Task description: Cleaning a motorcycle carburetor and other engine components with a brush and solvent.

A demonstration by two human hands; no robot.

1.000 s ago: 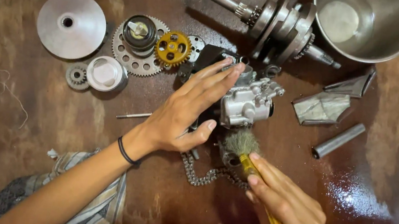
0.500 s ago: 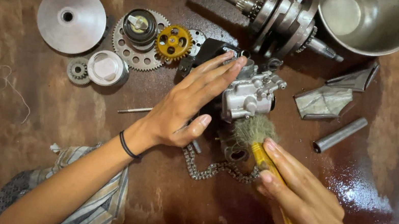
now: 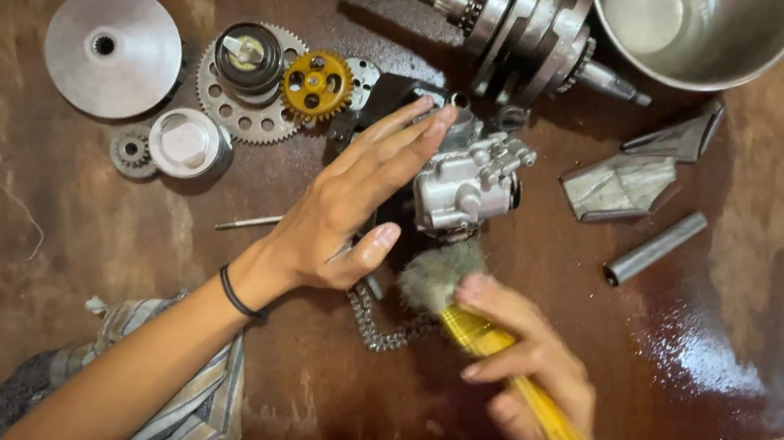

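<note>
Gripping a yellow-handled brush (image 3: 496, 350), the right hand (image 3: 517, 378) wraps its fingers (image 3: 501, 310) around the handle just behind the grey bristles. The brush's long axis runs diagonally, bristles pointing up-left toward the silver carburettor (image 3: 468, 180), handle end trailing down-right. The bristle tips lie just below the carburettor's lower edge; whether they touch it cannot be told. A short chain (image 3: 383, 325) lies just left of the brush fingers. The left hand (image 3: 342, 214), a black band at its wrist, is spread flat, fingers nearly straight and close together, their tips resting on the carburettor's upper-left side, thumb held apart below. Beyond those fingertips lie a yellow gear (image 3: 317, 84), a large toothed sprocket (image 3: 244, 105), a crankshaft (image 3: 528, 31) and a steel bowl (image 3: 694, 33).
</note>
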